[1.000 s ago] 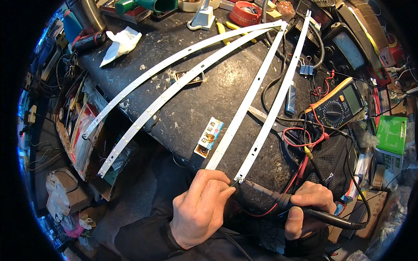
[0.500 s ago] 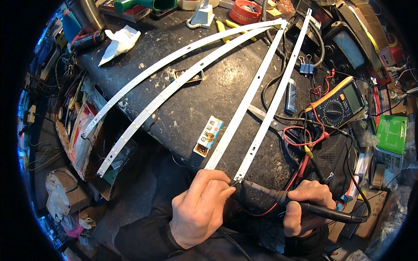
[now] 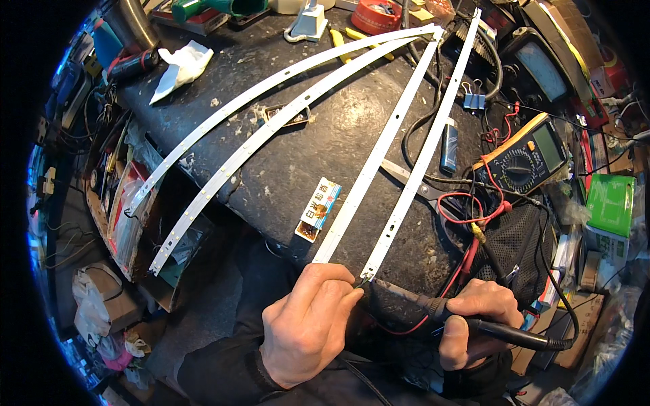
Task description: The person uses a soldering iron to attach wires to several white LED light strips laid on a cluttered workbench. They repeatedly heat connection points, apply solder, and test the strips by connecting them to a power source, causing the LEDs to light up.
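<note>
My left hand (image 3: 308, 325) is closed in a pinch on a thin wire at the near end of the right-hand white LED strip (image 3: 407, 196). Its fingers also lie by the near end of a neighbouring LED strip (image 3: 359, 189). My right hand (image 3: 481, 325) grips a soldering iron (image 3: 403, 292) by its black handle. The iron's tip reaches the strip's end, close to my left fingertips; the exact contact is too small to make out. Two more LED strips, an inner one (image 3: 250, 141) and an outer one (image 3: 223, 111), curve away to the left.
A small open box (image 3: 318, 210) with brown contents lies left of the strips. Scissors (image 3: 399, 173), a lighter (image 3: 449, 149) and a multimeter (image 3: 521, 162) with red and black leads lie to the right. Crumpled tissue (image 3: 181, 68) and yellow-handled pliers (image 3: 340, 46) are farther back.
The strips and bench items sit slightly farther left and up in the picture. Both hands keep nearly the same pose, with the iron still at the strip's end.
</note>
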Action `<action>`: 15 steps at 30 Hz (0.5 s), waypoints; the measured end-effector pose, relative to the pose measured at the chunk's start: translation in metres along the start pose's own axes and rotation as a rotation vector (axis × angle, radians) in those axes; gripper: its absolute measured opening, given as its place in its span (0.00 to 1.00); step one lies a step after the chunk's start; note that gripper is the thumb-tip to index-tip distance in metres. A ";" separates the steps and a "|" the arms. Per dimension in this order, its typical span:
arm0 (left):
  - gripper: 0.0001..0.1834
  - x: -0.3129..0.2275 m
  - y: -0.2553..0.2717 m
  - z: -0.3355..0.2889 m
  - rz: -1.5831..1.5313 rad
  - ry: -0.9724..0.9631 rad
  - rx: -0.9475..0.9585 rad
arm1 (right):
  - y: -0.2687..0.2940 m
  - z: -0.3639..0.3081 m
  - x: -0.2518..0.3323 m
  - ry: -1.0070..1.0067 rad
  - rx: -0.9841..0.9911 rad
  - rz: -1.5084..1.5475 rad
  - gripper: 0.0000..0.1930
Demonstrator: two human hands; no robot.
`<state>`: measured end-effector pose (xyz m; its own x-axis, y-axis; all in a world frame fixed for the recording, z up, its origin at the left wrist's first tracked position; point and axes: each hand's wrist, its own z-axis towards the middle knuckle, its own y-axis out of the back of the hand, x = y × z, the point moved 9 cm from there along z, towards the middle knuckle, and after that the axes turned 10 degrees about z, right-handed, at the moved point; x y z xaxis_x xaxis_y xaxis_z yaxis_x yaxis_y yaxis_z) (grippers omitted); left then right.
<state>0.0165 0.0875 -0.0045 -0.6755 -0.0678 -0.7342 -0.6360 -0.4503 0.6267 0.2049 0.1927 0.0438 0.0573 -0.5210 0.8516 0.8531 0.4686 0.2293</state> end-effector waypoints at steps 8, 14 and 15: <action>0.08 0.001 0.001 0.000 -0.014 0.034 -0.004 | -0.007 0.002 0.002 0.022 0.072 -0.039 0.12; 0.09 0.001 0.000 0.001 -0.002 0.043 -0.006 | -0.008 0.001 0.001 0.020 0.083 -0.070 0.11; 0.09 0.001 0.000 0.002 -0.002 0.040 -0.009 | -0.007 0.001 0.000 0.018 0.080 -0.064 0.11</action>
<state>0.0152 0.0888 -0.0042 -0.6591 -0.1021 -0.7451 -0.6333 -0.4588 0.6232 0.1981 0.1901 0.0428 0.0136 -0.5645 0.8253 0.8111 0.4889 0.3210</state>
